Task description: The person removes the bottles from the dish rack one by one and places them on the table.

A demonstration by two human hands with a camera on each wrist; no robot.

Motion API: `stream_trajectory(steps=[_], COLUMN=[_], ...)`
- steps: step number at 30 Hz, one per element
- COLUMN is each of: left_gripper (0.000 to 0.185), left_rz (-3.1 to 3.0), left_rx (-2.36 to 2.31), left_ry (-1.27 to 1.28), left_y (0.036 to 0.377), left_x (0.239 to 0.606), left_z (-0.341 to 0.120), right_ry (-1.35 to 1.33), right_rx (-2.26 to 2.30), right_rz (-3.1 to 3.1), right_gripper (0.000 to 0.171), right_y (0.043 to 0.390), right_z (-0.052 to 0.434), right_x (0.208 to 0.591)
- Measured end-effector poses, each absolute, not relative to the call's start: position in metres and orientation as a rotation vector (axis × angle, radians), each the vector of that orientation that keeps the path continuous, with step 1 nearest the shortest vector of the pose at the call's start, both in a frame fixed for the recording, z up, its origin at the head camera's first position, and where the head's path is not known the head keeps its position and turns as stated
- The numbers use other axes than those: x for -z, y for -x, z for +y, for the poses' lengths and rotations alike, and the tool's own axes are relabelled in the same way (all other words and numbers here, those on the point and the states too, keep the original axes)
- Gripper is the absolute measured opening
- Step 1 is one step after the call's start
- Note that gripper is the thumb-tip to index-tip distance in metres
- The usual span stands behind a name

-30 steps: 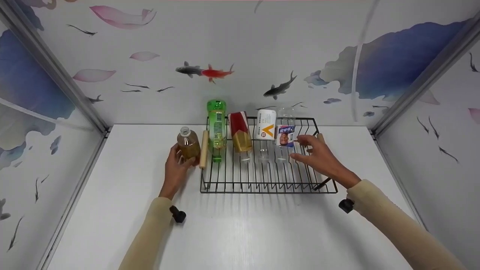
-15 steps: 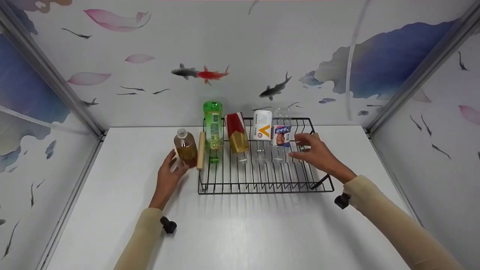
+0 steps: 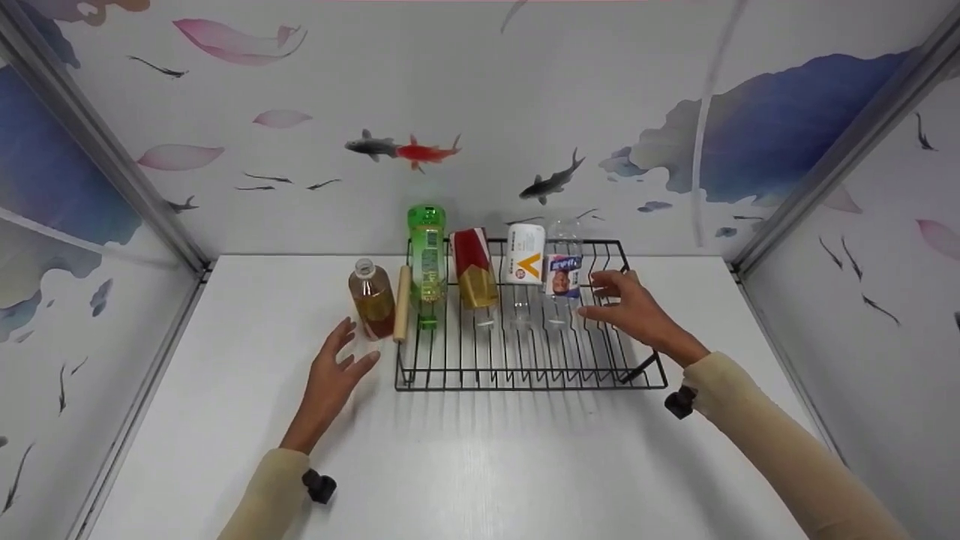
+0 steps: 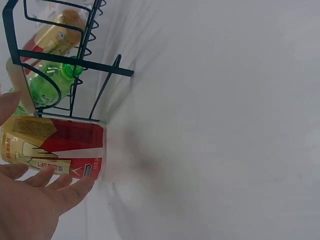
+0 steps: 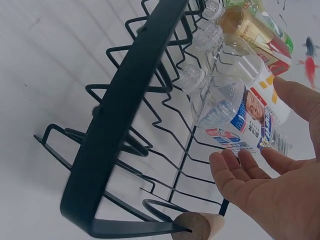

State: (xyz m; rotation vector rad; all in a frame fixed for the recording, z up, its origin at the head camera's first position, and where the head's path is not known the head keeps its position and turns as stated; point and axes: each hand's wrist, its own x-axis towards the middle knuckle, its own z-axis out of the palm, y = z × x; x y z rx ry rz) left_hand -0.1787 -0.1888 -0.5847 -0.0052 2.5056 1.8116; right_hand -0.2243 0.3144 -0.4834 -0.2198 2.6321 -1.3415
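i'd go slow w/ my left hand (image 3: 335,373), fingers spread and holding nothing, and wrap the tea bottle (image 3: 370,298) low so it stays upright. it stands just beyond my fingertips, apart, by the rack (image 3: 525,379)'s left edge. right hand (image 3: 628,309), loose, empty, hovers over the rack's right side beside the clear bottle (image 3: 564,271).

Head cam high, facing down—wrist cams close—shared: rack (image 3: 525,352).
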Motion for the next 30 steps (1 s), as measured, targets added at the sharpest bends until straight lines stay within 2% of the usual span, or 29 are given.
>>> stream_trajectory(steps=[11, 20, 26, 30], left_gripper=[0.087, 0.109, 0.123, 0.127], left_rz=[2.43, 2.402, 2.385, 2.384], left_rx=[-1.79, -1.708, -1.698, -1.723], left_ry=[-0.169, -0.223, -0.201, -0.212], left_y=[0.145, 0.131, 0.133, 0.137], left_x=[0.565, 0.555, 0.556, 0.558], left_z=[-0.173, -0.158, -0.15, -0.143], right_ry=[0.2, 0.174, 0.159, 0.175], right_rx=[1.341, 1.325, 1.334, 1.34], right_rz=[2.611, 2.618, 2.612, 2.604], right_gripper=[0.081, 0.081, 0.082, 0.081], right_y=[0.23, 0.234, 0.238, 0.242], right_z=[0.316, 0.316, 0.317, 0.317], right_x=[0.483, 0.491, 0.493, 0.493])
